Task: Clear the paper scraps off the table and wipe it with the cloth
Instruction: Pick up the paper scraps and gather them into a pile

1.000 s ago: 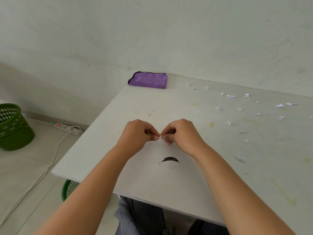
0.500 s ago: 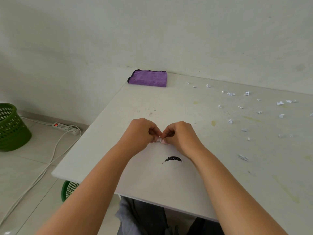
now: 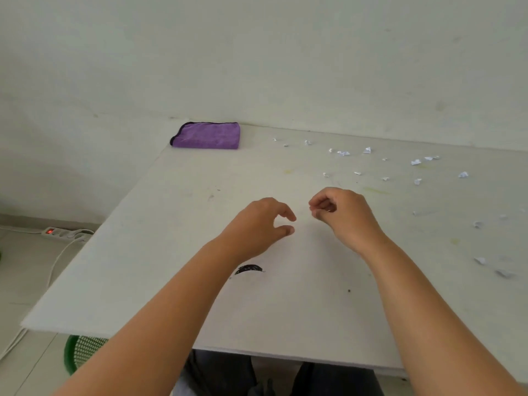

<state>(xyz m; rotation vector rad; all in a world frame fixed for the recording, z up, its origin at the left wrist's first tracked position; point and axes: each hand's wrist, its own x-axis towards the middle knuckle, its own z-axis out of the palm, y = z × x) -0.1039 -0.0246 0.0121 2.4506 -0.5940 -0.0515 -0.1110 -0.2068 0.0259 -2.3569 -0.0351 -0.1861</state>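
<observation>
Paper scraps point(image 3: 368, 150) are lying scattered over the table point(image 3: 171, 224), to the right of the purple cloth point(image 3: 208, 135), which is sitting folded at the far edge against the wall. Nearer than the cloth, the left hand point(image 3: 258, 225) is hovering with thumb and forefinger parted, holding nothing. Just beside it, apart, the right hand point(image 3: 341, 214) is curling loosely; whether it is pinching a scrap cannot be told.

A folded purple cloth point(image 3: 206, 135) with a dark edge lies flat at the desk's point(image 3: 177, 252) far left corner, upper centre of the frame. Small crumpled white paper scraps point(image 3: 415, 162) lie scattered across the right side, apart from the cloth.
</observation>
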